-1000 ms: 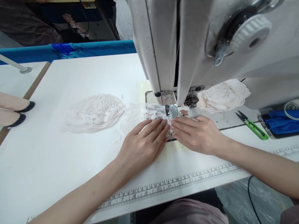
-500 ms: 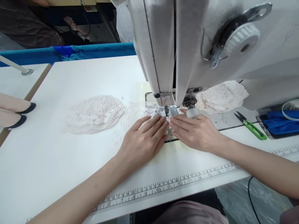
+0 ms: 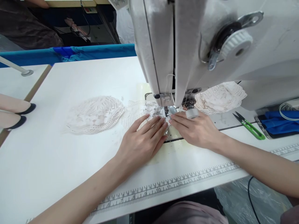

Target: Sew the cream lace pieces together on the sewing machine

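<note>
A piece of white lace (image 3: 153, 109) lies under the presser foot (image 3: 166, 111) of a sewing machine (image 3: 158, 53). My left hand (image 3: 143, 137) rests flat on the lace, fingers stretched out, just left of the foot. To the right of the foot, my right hand (image 3: 198, 129) lies with its fingers extended, fingertips close to the needle area. Part of the lace is hidden under both hands. A pile of lace pieces (image 3: 95, 115) lies to the left on the white table (image 3: 70, 168), and another lace pile (image 3: 221, 97) sits behind the machine head on the right.
Green thread snips (image 3: 251, 126) and a phone-like dark object under blue cloth (image 3: 277, 123) lie at the right. A printed ruler (image 3: 161, 190) runs along the front edge. A teal cloth edge (image 3: 100, 51) borders the back. Two black-tipped, beige forms (image 3: 16, 112) stick in from the left.
A loose thread loop now shows at the machine's needle bar, and the take-up lever shows at the top of the slot. The right hand has shifted very slightly; the left hand barely moved.
</note>
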{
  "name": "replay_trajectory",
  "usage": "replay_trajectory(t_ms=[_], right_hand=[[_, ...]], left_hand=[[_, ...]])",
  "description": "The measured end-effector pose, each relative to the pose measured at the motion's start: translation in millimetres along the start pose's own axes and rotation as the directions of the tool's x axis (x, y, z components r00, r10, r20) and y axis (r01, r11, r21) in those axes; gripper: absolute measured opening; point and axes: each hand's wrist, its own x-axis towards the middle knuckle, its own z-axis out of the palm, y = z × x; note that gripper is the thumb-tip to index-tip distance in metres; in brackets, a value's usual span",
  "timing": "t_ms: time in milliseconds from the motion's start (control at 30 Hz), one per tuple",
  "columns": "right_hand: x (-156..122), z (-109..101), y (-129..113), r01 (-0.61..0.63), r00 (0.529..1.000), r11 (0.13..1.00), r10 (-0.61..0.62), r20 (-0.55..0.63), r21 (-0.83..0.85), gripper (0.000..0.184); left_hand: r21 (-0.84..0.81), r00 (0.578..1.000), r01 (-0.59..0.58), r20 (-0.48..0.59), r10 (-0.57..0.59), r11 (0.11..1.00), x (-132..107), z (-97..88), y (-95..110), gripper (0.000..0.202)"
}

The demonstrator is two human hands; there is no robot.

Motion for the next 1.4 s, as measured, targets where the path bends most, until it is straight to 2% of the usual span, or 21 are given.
replay_trajectory(t_ms=[367, 600, 900, 1267, 1400], right_hand=[[0.6, -2.8, 0.7, 0.021, 0.999, 0.999, -0.02, 0.027, -0.027, 0.033], [3.1, -1.2, 2.4, -0.012, 0.995, 1.0, 0.014, 0.104, -0.019, 0.033], [1.3, 0.1, 2.5, -0.02, 0.999, 0.999, 0.021, 0.038, -0.029, 0.031], [2.2, 0.5, 3.1, -0.025, 0.997, 0.995, 0.033, 0.076, -0.093, 0.034], [0.6, 1.6, 5.0, -0.039, 0.994, 0.995, 0.048, 0.094, -0.095, 0.036]], left_hand=[[0.034, 1.0, -0.002, 0.003, 0.002, 0.999, 1.0, 1.4, -1.9, 0.032], [0.0, 0.999, 0.035, 0.01, -0.035, 0.999, 2.3, 5.9, -6.2, 0.035], [0.073, 1.0, -0.001, -0.022, 0.003, 0.997, -1.2, 0.2, 1.4, 0.031], [0.06, 0.999, 0.02, -0.038, -0.018, 0.998, 1.4, 5.8, -7.1, 0.033], [0.039, 0.998, 0.057, -0.001, -0.057, 0.998, 2.2, 8.2, -9.3, 0.035]])
